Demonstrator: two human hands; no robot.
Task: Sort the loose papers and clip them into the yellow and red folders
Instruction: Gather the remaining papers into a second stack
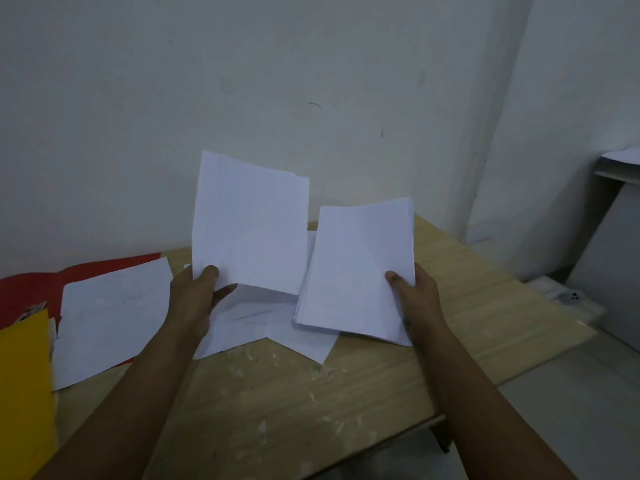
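You have two bundles in hand: your left hand (194,292) pinches a thin sheaf of white sheets (251,226) upright by its lower left corner, thumb on the front, and your right hand (414,299) grips a thicker stack (360,268) by its right edge, thumb on top, fingers under. Between and below them lie loose papers (277,323) on the wooden table (294,403), perhaps three or four, though overlap makes the count unsure. One more sheet (110,317) rests on the open red folder (31,289) at far left. One yellow folder (24,393) sits at the left edge, partly out of frame. The table's near and right portions are bare, and its right edge is close beyond your right hand.
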